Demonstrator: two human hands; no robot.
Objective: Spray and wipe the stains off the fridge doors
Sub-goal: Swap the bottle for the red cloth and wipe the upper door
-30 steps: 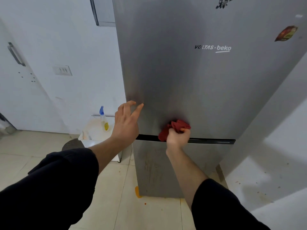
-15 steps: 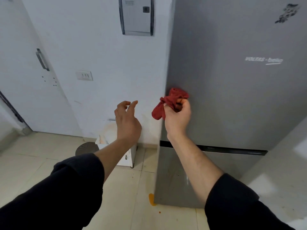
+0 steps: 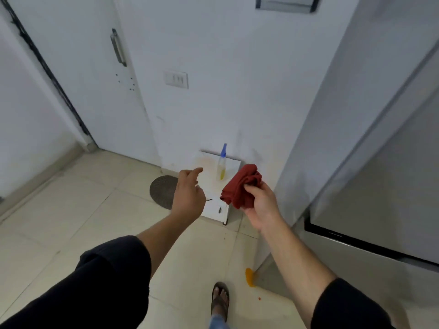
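The spray bottle (image 3: 222, 165), clear with a blue nozzle and a little yellow liquid at the bottom, stands upright on a small white cabinet (image 3: 211, 184) against the wall, and everything else is best placed from it. The left hand (image 3: 188, 194) hovers just to the bottle's left, empty, its grip loosely open with the fingers curled and not touching the bottle. The right hand (image 3: 260, 205) is just to the bottle's right and nearer the camera, its grip closed around a bunched red cloth (image 3: 242, 187). The fridge (image 3: 370, 143) stands well to the bottle's right, its grey doors only partly in view. The likely next move is a reach for the bottle, and the main risk is knocking it: it is tall, narrow and nearly empty, so a sideways brush from the fingers could tip it off the cabinet onto the floor. The cloth hangs close by too; a loose fold swinging across could catch the nozzle. An orange spill (image 3: 250, 277) lies on the floor below the bottle, by the fridge corner, close to a sandalled foot (image 3: 220, 299), and could cause a slip.
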